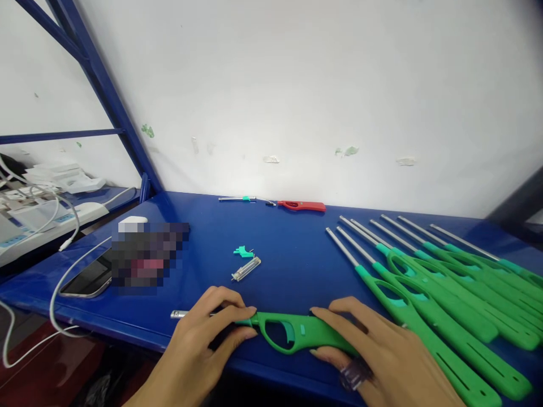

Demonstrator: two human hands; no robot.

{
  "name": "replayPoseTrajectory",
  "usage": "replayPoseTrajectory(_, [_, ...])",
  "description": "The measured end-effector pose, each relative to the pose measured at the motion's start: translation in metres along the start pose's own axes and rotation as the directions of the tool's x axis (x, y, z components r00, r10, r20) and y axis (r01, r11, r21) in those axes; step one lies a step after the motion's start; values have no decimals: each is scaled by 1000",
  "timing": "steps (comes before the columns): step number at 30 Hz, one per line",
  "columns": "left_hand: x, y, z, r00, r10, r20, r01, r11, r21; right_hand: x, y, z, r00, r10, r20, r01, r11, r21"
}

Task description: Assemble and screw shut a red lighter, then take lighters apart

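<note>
A green long-nosed gas lighter (311,332) lies crosswise at the table's front edge, its metal tube pointing left. My left hand (207,333) pinches it at the neck, where the tube meets the body, and covers much of the tube. Fingers and thumb of my right hand (373,345) close round the handle, hiding its end. Behind them are a small teal trigger piece (243,252) and a clear lighter fuel tank (246,269). To the right, several more green lighters (441,333) lie side by side, tubes pointing away from me.
Against the wall are a red lighter handle (302,206) and a separate metal tube (235,198). A phone (87,277), a blurred-out item (148,257) and a white cable (57,288) occupy the left. A blue frame post (106,96) rises behind them, beside a power strip (85,213).
</note>
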State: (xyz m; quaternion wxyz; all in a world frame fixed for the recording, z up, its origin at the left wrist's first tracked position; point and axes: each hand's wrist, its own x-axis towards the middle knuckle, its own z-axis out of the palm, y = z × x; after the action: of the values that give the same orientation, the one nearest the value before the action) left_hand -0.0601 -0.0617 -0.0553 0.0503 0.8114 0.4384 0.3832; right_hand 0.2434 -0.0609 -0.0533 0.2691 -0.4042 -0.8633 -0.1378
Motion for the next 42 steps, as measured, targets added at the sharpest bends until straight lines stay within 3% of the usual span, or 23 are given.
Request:
replayPoseTrajectory(10, [2, 9, -8, 993, -109, 53, 110, 994, -25, 2, -6, 2, 998, 30, -50, -28, 999, 40])
replayPoseTrajectory(18, [1, 11, -6, 984, -149, 96, 141, 986, 86, 4, -5, 2, 999, 16, -52, -14, 999, 37])
replayPoseTrajectory(22, [2, 13, -7, 984, -126, 127, 116, 990, 85, 5, -7, -1, 999, 17, -45, -16, 1000, 25])
replayPoseTrajectory(26, [2, 15, -7, 986, -112, 126, 102, 991, 83, 2, -10, -1, 993, 24, -116, -33, 997, -70])
replayPoseTrajectory(34, [0, 12, -6, 984, -101, 149, 92, 994, 67, 31, -30, 15, 976, -121, -179, 113, 992, -52])
replayPoseTrajectory(42, [0, 11, -4, 986, -103, 132, 97, 994, 50, 36, -40, 20, 987, -25, -161, 31, 999, 36])
